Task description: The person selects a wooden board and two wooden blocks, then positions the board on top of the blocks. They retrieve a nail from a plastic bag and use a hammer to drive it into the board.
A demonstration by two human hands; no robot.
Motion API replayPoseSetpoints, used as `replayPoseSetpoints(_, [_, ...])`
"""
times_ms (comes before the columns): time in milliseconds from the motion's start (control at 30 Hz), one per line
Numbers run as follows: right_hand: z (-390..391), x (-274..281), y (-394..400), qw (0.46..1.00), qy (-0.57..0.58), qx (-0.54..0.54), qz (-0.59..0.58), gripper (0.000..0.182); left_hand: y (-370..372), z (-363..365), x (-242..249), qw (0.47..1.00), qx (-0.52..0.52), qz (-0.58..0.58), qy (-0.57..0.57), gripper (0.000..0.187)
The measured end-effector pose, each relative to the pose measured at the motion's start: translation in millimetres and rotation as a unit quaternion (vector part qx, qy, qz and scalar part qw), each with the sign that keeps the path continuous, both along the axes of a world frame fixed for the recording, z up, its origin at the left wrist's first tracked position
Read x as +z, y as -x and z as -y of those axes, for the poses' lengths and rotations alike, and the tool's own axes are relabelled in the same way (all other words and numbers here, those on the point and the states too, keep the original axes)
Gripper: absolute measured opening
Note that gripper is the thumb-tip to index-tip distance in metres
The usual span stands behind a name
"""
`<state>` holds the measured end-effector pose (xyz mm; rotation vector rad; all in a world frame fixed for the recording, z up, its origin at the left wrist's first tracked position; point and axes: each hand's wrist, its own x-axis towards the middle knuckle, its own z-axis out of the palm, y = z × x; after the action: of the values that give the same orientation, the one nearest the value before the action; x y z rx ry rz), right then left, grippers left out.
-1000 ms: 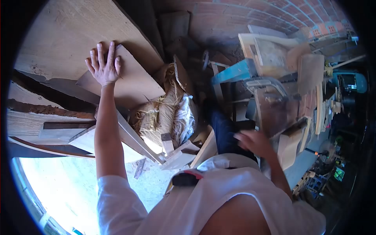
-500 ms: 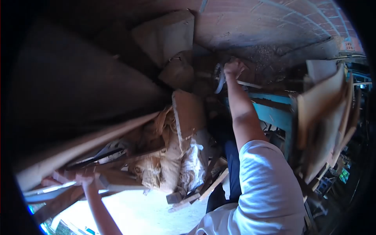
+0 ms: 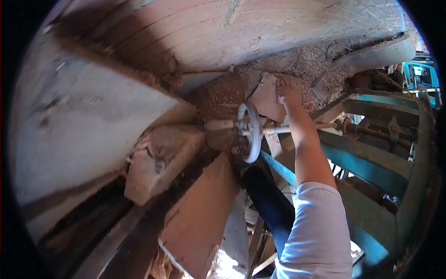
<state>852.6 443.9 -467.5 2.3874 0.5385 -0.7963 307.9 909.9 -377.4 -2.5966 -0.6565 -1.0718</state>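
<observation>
Woodwork shop, prob.: shavings (image 3: pixel 299 63) strewn by the wall (image 3: pixel 200 35), a flat scrap (image 3: pixel 269 100) near 'em, a block (image 3: pixel 162 167) & panel (image 3: pixel 197 221) close by, plus a dusty blue-grn. frame (image 3: pixel 367 156) w/ shaft (image 3: pixel 277 131) & wheel (image 3: pixel 256 139).

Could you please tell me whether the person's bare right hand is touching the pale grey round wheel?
Apart: the head view shows the bare right hand clear of the pale grey round wheel, with a flat brown board visible between them.
</observation>
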Motion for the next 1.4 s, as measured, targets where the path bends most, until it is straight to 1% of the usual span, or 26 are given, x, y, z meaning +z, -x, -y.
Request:
replayPoseSetpoints(33, [6, -20, -12, 0.998, -0.049, -0.028, 0.033, 0.073, -9, -1, -10, 1.0, 0.004, 0.005, -0.006, 0.068])
replayPoseSetpoints(67, [10, -39, -22, 0.998, -0.054, -0.027, 0.036, 0.073, -18, -2, -17, 1.0, 0.008, 0.009, -0.011, 0.068])
replayPoseSetpoints(133, [1, -62, -41, 0.995, -0.054, 0.02, 0.08, 0.055, -28, -4, -33, 0.999, 0.023, 0.017, -0.026, 0.068])
replayPoseSetpoints(167, [-4, -73, -52, 0.994, -0.062, 0.024, 0.081, 0.055, -30, -5, -38, 0.999, 0.03, 0.02, -0.035, 0.068])
replayPoseSetpoints(233, [-10, -64, -62, 0.999, -0.049, 0.0, 0.007, 0.059, -41, -8, -52, 0.998, 0.036, 0.026, -0.045, 0.068])
replayPoseSetpoints(300, [-19, -64, -74, 0.998, -0.058, 0.004, 0.01, 0.06, -51, -9, -70, 0.997, 0.04, 0.033, -0.051, 0.068])
replayPoseSetpoints(367, [-12, -65, -68, 0.997, -0.072, 0.008, 0.001, 0.062, -56, -16, -85, 0.997, 0.038, 0.034, -0.057, 0.068])
replayPoseSetpoints(400, [-1, -63, -53, 0.997, -0.076, 0.009, -0.004, 0.063, -55, -15, -89, 0.997, 0.036, 0.032, -0.056, 0.068])
replayPoseSetpoints(467, [-1, -55, -48, 0.996, -0.083, 0.013, -0.014, 0.065, -52, -14, -95, 0.997, 0.035, 0.03, -0.055, 0.068])
replayPoseSetpoints(500, [-61, -65, -118, 0.996, -0.084, 0.015, -0.021, 0.066, -47, -12, -93, 0.998, 0.035, 0.027, -0.052, 0.068])
replayPoseSetpoints(533, [13, -40, -36, 0.996, -0.085, 0.018, -0.026, 0.067, -45, -10, -94, 0.998, 0.035, 0.026, -0.049, 0.068])
replayPoseSetpoints(567, [-8, -31, -48, 0.996, -0.087, 0.023, -0.028, 0.068, -43, -9, -94, 0.998, 0.038, 0.028, -0.047, 0.068])
replayPoseSetpoints(600, [-1, -12, -29, 0.995, -0.092, 0.031, -0.027, 0.069, -42, -9, -90, 0.997, 0.043, 0.033, -0.048, 0.068])
replayPoseSetpoints(667, [-17, 10, -32, 0.993, -0.107, 0.045, -0.023, 0.07, -40, -14, -78, 0.996, 0.056, 0.042, -0.06, 0.068])
replayPoseSetpoints(700, [-17, 15, -32, 0.99, -0.105, 0.057, -0.071, 0.07, -36, -18, -71, 0.995, 0.062, 0.043, -0.068, 0.068])
replayPoseSetpoints(733, [-20, 17, -37, 0.985, -0.102, 0.071, -0.116, 0.069, -36, -21, -67, 0.994, 0.068, 0.047, -0.075, 0.068])
replayPoseSetpoints(833, [-16, 17, -37, 0.983, -0.125, 0.087, -0.1, 0.07, -43, -28, -72, 0.991, 0.082, 0.057, -0.094, 0.068])
replayPoseSetpoints(933, [-9, 14, -38, 0.982, -0.139, 0.097, -0.082, 0.071, -57, -29, -92, 0.989, 0.089, 0.063, -0.098, 0.068])
replayPoseSetpoints(1033, [1, 10, -38, 0.983, -0.137, 0.093, -0.084, 0.072, -50, -20, -105, 0.992, 0.085, 0.049, -0.085, 0.069])
replayPoseSetpoints(1100, [6, 8, -37, 0.983, -0.135, 0.094, -0.082, 0.072, -40, -13, -103, 0.992, 0.086, 0.043, -0.077, 0.069])
replayPoseSetpoints(1233, [12, 10, -32, 0.984, -0.136, 0.098, -0.062, 0.074, -23, -3, -81, 0.993, 0.087, 0.046, -0.064, 0.069])
replayPoseSetpoints(1367, [6, 22, -18, 0.979, -0.157, 0.119, -0.045, 0.075, 8, -2, -34, 0.99, 0.107, 0.053, -0.078, 0.069])
replayPoseSetpoints(1400, [2, 35, -3, 0.987, -0.133, 0.088, -0.035, 0.085, 15, -3, -21, 0.988, 0.114, 0.056, -0.085, 0.069])
